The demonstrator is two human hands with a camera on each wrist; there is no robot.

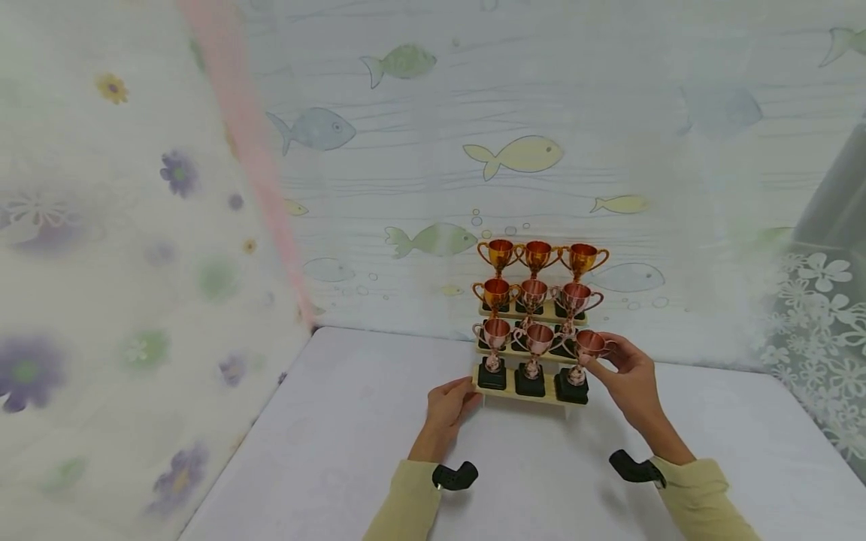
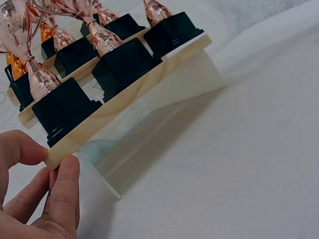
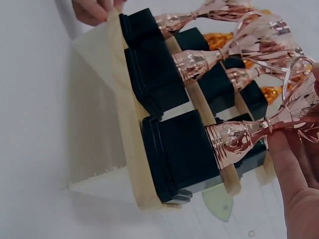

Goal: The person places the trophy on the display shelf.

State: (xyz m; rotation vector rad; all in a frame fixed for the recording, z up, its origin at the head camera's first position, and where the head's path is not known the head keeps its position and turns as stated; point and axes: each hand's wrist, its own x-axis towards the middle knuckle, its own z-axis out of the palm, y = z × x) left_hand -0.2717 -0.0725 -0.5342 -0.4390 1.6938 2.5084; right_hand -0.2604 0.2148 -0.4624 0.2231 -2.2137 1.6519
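Note:
A three-tier wooden stand [image 1: 524, 395] carries nine small trophies on black bases: gold ones at the back, rose-copper ones in front. My left hand [image 1: 473, 392] pinches the left end of the lowest shelf [image 2: 124, 99], with thumb and forefinger [image 2: 65, 184] at its corner. My right hand [image 1: 595, 359] grips the cup of the front-right rose trophy [image 1: 587, 347], which stands upright on the lowest shelf. In the right wrist view my fingers [image 3: 294, 164] wrap that trophy's cup, above its stem [image 3: 234, 139] and black base [image 3: 184, 154].
The stand sits at the back of a white-covered table [image 1: 325, 451], against a fish-patterned cloth wall [image 1: 419, 150]. A flowered cloth [image 1: 122, 263] closes the left side and a lace cloth [image 1: 819, 315] the right. Black wrist camera mounts [image 1: 455, 476] sit on both sleeves.

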